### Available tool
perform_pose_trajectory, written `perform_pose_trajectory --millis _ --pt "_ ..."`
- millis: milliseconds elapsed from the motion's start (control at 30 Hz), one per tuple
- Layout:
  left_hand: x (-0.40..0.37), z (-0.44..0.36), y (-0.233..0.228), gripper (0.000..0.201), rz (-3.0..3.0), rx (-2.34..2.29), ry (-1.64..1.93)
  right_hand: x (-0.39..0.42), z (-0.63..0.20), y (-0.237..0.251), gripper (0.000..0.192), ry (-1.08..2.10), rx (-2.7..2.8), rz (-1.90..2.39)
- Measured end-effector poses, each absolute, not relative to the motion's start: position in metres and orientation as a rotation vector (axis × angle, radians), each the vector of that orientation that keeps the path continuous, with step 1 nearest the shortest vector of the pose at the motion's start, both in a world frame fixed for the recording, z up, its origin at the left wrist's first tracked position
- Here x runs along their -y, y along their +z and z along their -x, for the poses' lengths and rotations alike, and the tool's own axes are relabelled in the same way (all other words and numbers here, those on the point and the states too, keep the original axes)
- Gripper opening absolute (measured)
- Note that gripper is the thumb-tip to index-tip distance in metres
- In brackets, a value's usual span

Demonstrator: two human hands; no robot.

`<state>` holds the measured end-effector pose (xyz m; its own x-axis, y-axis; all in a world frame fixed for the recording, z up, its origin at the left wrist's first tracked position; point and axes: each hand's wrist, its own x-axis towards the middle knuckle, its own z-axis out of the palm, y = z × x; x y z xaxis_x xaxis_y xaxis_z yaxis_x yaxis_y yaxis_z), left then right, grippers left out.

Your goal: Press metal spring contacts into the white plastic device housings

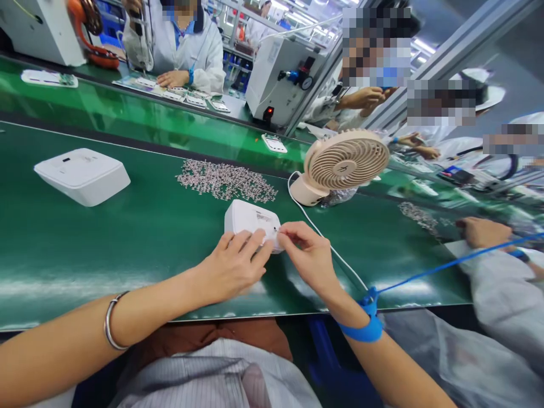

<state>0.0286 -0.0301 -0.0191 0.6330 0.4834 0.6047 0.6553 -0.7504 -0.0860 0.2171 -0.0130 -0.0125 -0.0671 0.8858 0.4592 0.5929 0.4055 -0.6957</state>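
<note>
A small white plastic box (pixel 251 222) on the green surface (pixel 127 243) is steadied by the left hand (pixel 232 263); its right edge is pinched by the right hand (pixel 306 252) fingers (pixel 285 233).

Left of the hands, the green table (pixel 127 249) lies bare up to a white housing (pixel 83 175) standing well apart at far left, so there is open room between. Behind the small white unit (pixel 250 221) a heap of small grey parts (pixel 225 181) blocks the way straight ahead. To the right, a beige fan (pixel 340 167) and its white cable (pixel 323 238) cross the surface, with a co-worker's hand (pixel 482 232) farther along.
</note>
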Motion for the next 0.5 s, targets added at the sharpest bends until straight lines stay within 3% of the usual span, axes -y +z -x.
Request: perform_pose_trajectory --millis 200,500 --pt "0.024 -0.031 -0.027 0.053 2.607 0.991 -0.551 -0.031 -0.235 -0.021 0.012 0.32 2.038 1.167" --pt "0.027 -0.031 -0.024 0.05 2.63 1.028 -0.495 -0.04 -0.229 -0.026 0.012 0.125 2.104 1.11"
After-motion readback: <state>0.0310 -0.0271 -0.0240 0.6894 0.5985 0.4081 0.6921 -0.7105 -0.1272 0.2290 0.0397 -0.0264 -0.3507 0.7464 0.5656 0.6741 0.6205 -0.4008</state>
